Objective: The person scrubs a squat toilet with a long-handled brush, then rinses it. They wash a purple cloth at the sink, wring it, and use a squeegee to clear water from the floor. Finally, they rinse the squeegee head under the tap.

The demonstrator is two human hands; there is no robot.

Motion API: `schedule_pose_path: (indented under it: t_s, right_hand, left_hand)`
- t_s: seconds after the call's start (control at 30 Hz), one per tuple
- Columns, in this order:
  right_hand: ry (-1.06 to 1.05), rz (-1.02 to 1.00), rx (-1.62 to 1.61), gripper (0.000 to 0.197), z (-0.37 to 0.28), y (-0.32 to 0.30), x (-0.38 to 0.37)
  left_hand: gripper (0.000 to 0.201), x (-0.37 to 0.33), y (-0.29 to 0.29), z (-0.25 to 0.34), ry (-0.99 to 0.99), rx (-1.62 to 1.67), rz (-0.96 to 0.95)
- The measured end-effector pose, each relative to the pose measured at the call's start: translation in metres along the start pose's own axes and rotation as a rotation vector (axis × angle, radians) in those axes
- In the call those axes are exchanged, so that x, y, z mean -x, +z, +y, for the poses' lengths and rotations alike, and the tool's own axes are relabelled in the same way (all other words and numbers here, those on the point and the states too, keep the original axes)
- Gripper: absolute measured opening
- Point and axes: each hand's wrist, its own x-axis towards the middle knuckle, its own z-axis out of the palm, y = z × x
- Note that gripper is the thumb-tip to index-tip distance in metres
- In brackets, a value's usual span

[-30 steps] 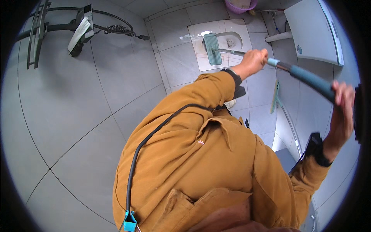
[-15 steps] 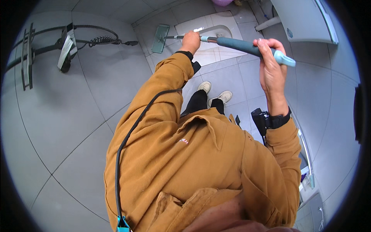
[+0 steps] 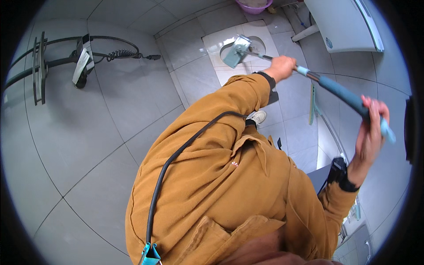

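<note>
With both hands I hold a flat mop (image 3: 342, 92) that slants from upper left to lower right. My left hand (image 3: 282, 68) is closed round the thin pole near its head end. My right hand (image 3: 374, 119) grips the blue foam sleeve close to the light blue end cap. The pole's far end carries a teal rectangular mop head (image 3: 238, 51), tilted, in front of the white squat toilet (image 3: 261, 44). Whether the head touches the toilet cannot be made out. Part of the toilet bowl is hidden behind it.
A purple basin (image 3: 255, 8) stands at the far wall. At upper right is a white box-shaped unit (image 3: 344, 26) with a white pipe (image 3: 304, 33) beside it. A long-handled tool with a green strip (image 3: 312, 104) is at the right. Dark metal fittings and a hose (image 3: 121, 55) are on the left wall.
Both hands have moved to the right and down with the mop. The mop head has swung from the tiles left of the toilet to in front of the toilet and tilted.
</note>
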Motion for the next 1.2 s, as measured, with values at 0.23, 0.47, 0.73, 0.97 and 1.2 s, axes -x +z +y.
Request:
schedule_pose_path:
  t_s: [0.23, 0.47, 0.73, 0.97, 1.2]
  right_hand:
    - [-0.065, -0.084, -0.049, 0.006, -0.043, -0.039, 0.054]
    - [0.063, -0.011, -0.178, 0.009, 0.045, 0.051, 0.036]
    - [0.207, 0.175, -0.303, 0.010, 0.077, 0.065, 0.014]
    - [0.106, 0.260, -0.108, 0.008, 0.036, 0.027, 0.041]
    - [0.018, 0.164, 0.120, 0.011, -0.027, 0.005, 0.098]
  left_hand:
    - [0.006, 0.038, -0.019, 0.036, 0.252, -0.146, 0.000]
    - [0.004, 0.066, -0.042, -0.080, -0.016, -0.244, -0.089]
    - [0.013, 0.031, -0.001, -0.114, -0.130, -0.266, 0.022]
    - [0.011, -0.014, 0.014, -0.032, 0.018, -0.152, -0.027]
    - [0.007, 0.033, 0.012, 0.032, 0.226, -0.150, -0.165]
